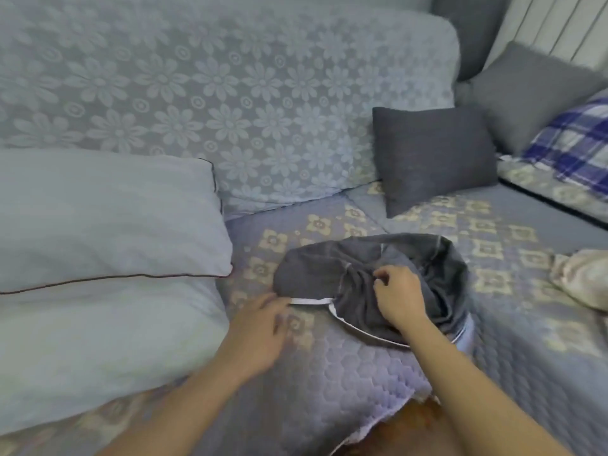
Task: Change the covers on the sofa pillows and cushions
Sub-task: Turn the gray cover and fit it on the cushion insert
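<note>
Our right hand (399, 299) pinches the crumpled grey cover (371, 278); left hand (260, 327), fingers spread, touches its white zip edge (312, 301). Find the opening, flatten before stuffing the bare pillow (105, 225).

Both bare forearms are reaching forward from the near edge. The left hand (260, 327) is lying low with fingers extended, blurred. The right hand (398, 297), farther right, is curling its fingers in a pinch.

Plaid cloth (574, 139); perhaps a radiator (556, 24)
</note>
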